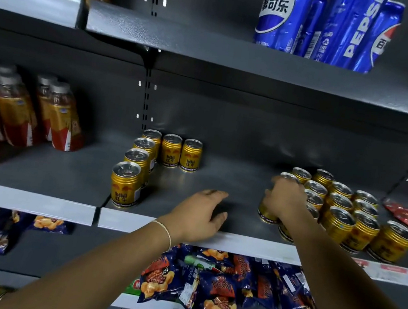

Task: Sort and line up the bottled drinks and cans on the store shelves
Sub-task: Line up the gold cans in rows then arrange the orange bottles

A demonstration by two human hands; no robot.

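Grey metal store shelf (220, 180) carries gold Red Bull cans in two groups: an L-shaped row (126, 185) at left and a cluster (339, 219) at right. At the cluster's left edge the right hand (287, 199) grips one can (266, 214). Between the groups the left hand (197, 213) hangs relaxed over the shelf's front edge, holding nothing.

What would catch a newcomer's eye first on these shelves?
Gold cans fill the middle shelf: a tidy row centre-left, a crowded cluster at right, where the right hand grips one. The left hand is open between them; blue Pepsi cans stand on the shelf above.
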